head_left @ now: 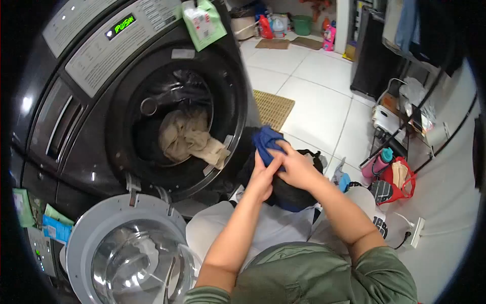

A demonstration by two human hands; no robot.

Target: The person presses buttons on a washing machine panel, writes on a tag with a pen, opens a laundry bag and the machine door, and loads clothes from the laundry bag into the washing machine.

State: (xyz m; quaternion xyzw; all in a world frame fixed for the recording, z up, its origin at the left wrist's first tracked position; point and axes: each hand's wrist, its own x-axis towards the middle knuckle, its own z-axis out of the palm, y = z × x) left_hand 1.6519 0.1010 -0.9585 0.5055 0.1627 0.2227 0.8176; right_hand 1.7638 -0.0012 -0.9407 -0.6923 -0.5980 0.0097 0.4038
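Both my hands meet in front of my lap on a bunched blue cloth (267, 140), whose garment kind I cannot make out. My left hand (262, 177) has its fingers closed at the cloth's lower edge. From the other side, my right hand (295, 164) grips the cloth, thumb crossing toward the left fingers. Dark clothes (291, 192) lie bunched just below my hands. To the left, beige clothing (190, 136) rests in the drum opening of a black front-load washing machine (238, 101), one end hanging over the rim. Its round glass door (136, 263) is swung wide.
A green packet (203, 25) hangs on the machine's top edge. On the tiled floor lies a woven mat (273, 109). At right are a red bag (403, 177), a pink bottle (377, 164) and a power strip (417, 232). Cleaning bottles and a green bucket (302, 25) stand at the back.
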